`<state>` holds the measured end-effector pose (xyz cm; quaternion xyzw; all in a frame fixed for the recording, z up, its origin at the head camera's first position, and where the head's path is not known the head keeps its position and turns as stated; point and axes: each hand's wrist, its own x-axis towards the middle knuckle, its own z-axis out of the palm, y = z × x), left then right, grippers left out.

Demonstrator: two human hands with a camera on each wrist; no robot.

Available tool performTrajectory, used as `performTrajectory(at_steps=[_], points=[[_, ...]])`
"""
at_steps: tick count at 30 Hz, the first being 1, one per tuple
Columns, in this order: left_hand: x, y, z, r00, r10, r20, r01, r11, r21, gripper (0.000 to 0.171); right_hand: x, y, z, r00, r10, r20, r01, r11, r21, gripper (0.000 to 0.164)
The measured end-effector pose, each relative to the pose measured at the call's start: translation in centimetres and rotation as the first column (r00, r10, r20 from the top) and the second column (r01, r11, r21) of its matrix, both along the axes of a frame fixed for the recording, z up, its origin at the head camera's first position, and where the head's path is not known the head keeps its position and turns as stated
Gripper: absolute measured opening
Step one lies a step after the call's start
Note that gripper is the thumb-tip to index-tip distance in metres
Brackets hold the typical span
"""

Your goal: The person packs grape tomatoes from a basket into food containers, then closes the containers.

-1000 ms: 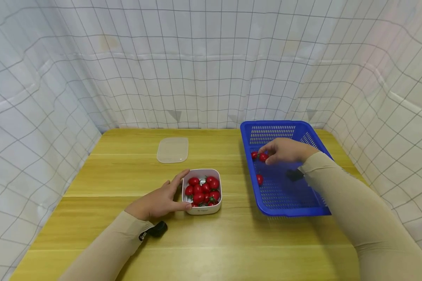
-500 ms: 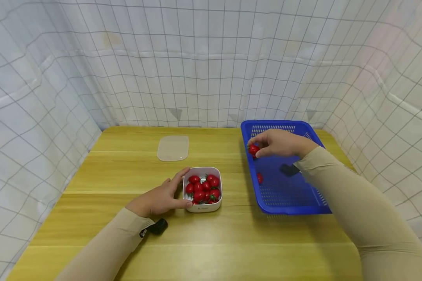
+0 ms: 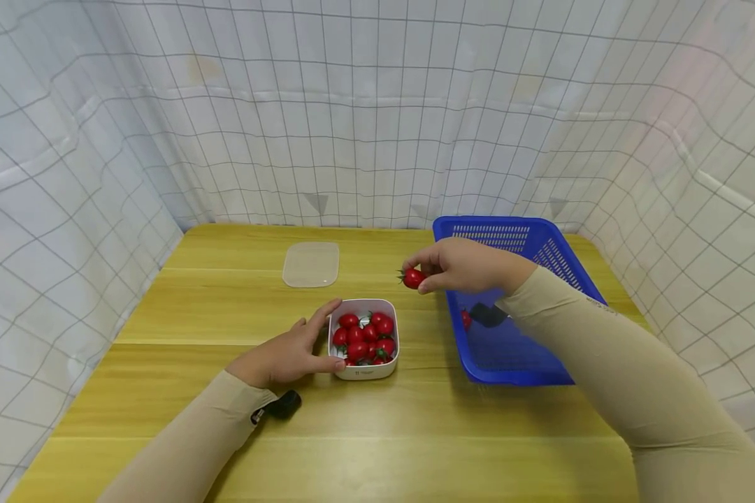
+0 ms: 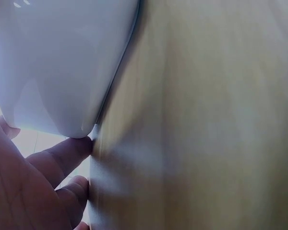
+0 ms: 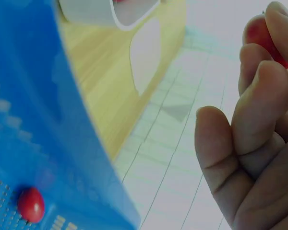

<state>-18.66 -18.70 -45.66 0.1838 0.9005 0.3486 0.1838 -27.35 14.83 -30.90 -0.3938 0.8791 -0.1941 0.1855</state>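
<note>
My right hand (image 3: 472,265) pinches a red cherry tomato (image 3: 413,279) with a green stem between thumb and fingertips, above the table just left of the blue basket. In the right wrist view that cherry tomato (image 5: 259,33) shows at the fingertips. My left hand (image 3: 289,356) holds the left side of a small white square container (image 3: 365,374), thumb at its front corner and index finger at its back corner. Several cherry tomatoes (image 3: 356,335) fill the container. The left wrist view shows the container's outer wall (image 4: 53,67) against the fingers.
A blue plastic basket (image 3: 459,349) stands at the right with a cherry tomato (image 3: 466,319) inside near its left wall. A translucent lid (image 3: 311,264) lies on the wooden table (image 3: 352,447) behind the container. Checked white curtains (image 3: 377,140) surround the table.
My right hand has taken hold of a cherry tomato in the basket, lifted it over the left rim and moved left. My left hand and the container have stayed put.
</note>
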Motion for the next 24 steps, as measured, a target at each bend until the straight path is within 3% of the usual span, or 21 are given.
performTrajectory(at_steps=[13, 24], points=[[0.0, 0.0, 0.0, 1.000, 0.003, 0.015, -0.003, 1.000, 0.001, 0.107, 1.2, -3.6, -0.4, 0.994, 0.105, 0.011, -0.105, 0.994, -0.007, 0.033], [0.1, 0.1, 0.1, 1.000, -0.005, 0.018, 0.004, 1.000, 0.010, 0.107, 1.3, -4.7, -0.6, 0.994, 0.107, 0.018, -0.108, 0.994, 0.024, 0.035]])
